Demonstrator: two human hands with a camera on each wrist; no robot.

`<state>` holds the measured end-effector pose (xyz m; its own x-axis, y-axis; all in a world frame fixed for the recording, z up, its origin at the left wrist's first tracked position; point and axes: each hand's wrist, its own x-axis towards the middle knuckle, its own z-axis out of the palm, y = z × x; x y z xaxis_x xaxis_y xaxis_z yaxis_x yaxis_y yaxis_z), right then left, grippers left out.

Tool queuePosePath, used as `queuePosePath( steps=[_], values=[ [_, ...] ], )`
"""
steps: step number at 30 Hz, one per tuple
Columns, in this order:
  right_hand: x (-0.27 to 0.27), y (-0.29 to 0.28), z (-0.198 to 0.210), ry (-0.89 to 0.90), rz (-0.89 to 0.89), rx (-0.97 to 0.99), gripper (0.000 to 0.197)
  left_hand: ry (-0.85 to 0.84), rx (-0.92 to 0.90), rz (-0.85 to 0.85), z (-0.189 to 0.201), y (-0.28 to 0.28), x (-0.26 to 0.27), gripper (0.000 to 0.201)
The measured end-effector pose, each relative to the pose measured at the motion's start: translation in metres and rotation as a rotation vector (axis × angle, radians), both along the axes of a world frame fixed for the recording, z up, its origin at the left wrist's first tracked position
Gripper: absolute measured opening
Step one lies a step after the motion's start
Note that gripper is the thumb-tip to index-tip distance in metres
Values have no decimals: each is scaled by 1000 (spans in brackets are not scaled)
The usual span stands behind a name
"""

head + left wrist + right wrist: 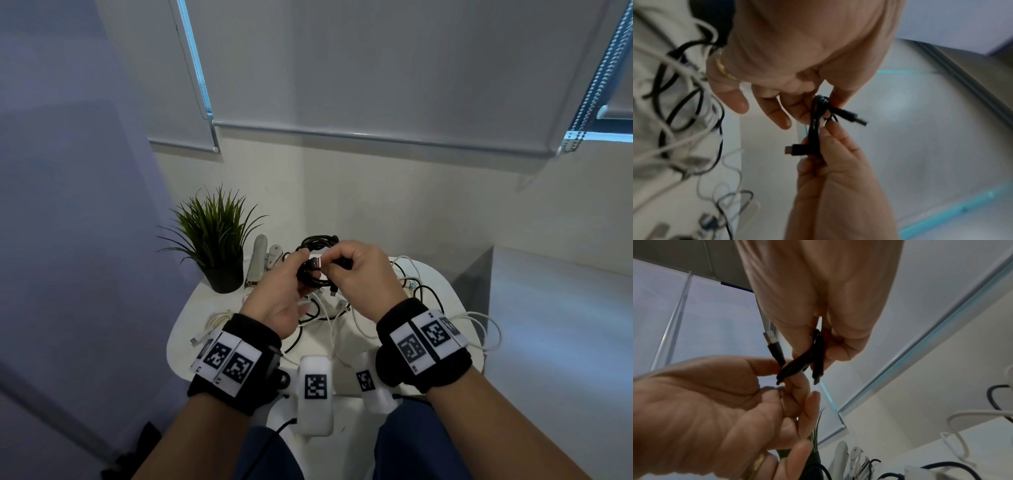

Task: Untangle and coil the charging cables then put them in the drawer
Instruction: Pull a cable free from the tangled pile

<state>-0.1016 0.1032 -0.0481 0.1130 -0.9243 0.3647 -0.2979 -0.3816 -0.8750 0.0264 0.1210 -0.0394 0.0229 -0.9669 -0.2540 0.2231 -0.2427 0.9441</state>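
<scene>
Hands meet above the small white table (442, 284), both closed on one black cable (317, 245) that is wound into a loose coil. The left hand (279, 291) pinches the bundled strands between thumb and fingers; in the left wrist view that hand (797, 53) fills the top of the picture and the strands (816, 123) hang down from its fingertips. The right hand (359, 274) has its fingers curled round the same bundle from the other side, knuckles up. In the right wrist view the right hand (818, 296) grips the dark strands (797, 366) from above while the left hand (719, 402) holds them from below.

Just beside the grip, a USB plug (314, 263) with a metal tip sticks out between the two hands. A smaller plug (333, 292) dangles just under the right hand's fingers.

Below the held coil, a tangle of white and black cables (329, 315) lies spread on the table, some strands trailing under the right wrist. Left of the grip, a bunch of white cable (215, 318) rests near the table's edge. Beyond the left hand stands a potted plant (214, 240), with a pale upright handle-like object (257, 260) next to it; what it is I cannot tell. Black wrist bands (421, 346) carrying printed square markers wrap both wrists.
</scene>
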Motion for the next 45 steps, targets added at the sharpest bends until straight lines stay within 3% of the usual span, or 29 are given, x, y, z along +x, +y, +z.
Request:
queuePosePath(
  steps=[3, 6, 8, 12, 14, 17, 20, 24, 30, 36, 40, 45],
  values=[
    [-3, -3, 2, -58, -29, 5, 24, 155, 8, -55, -4, 0, 2, 23],
    [-5, -5, 5, -86, -37, 25, 17, 173, -86, -66, -7, 2, 0, 21],
    [-4, -5, 5, -88, -9, 37, 14, 197, -144, -50, -11, -1, 0, 3],
    [-2, 1, 7, -48, 151, 97, 17, 263, -259, 60, -15, -7, 4, 22],
    [0, 6, 6, -108, 210, 146, 21, 309, -311, 60, -17, -9, 8, 30],
    [6, 8, -2, -247, 201, 164, 24, 324, -342, 65, -16, -7, 15, 10],
    [11, 6, -4, -375, 179, 253, 32, 336, -347, 57, -17, -2, 22, 5],
    [22, 4, -3, -429, 194, 349, 22, 268, -336, 21, -18, 5, 36, 17],
    [41, -1, -6, -373, 170, 388, 17, 160, -288, 126, -17, 8, 49, 33],
    [60, 0, 1, -343, 211, 387, 14, 120, -305, 248, -26, 12, 58, 22],
    [67, -2, 5, -368, 304, 471, 14, 160, -347, 120, -28, 19, 74, 26],
    [78, -3, 6, -412, 344, 530, 13, -93, -414, 74, -27, 23, 92, 47]
  ],
)
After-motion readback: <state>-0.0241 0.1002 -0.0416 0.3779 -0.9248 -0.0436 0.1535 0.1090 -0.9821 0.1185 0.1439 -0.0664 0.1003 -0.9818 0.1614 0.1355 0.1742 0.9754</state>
